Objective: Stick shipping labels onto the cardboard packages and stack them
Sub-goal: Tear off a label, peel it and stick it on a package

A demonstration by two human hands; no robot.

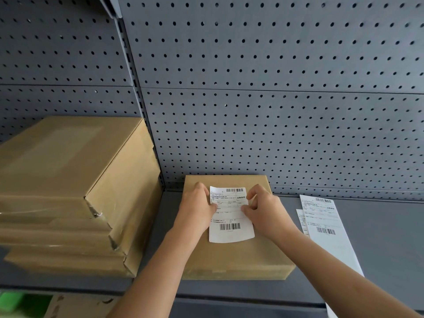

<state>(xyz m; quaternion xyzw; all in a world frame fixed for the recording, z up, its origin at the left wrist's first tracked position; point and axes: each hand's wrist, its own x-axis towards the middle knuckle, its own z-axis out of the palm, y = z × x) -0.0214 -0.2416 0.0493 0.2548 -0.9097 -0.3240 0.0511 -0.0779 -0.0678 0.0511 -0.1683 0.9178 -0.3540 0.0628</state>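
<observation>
A flat brown cardboard package [238,255] lies on the grey shelf, its back edge against the pegboard. A white shipping label [230,222] with two barcodes rests on the package's top. My left hand [197,207] pinches the label's left edge near the top. My right hand [263,207] pinches its right edge at the same height. The label's lower edge curls slightly off the cardboard. To the left stands a stack of several brown packages [68,191], none showing a label on the top face.
More white label sheets [325,228] lie on the grey shelf [385,237] to the right of the package. A grey pegboard wall [275,111] closes the back. Below the shelf's front edge, something green [13,300] and another cardboard piece show.
</observation>
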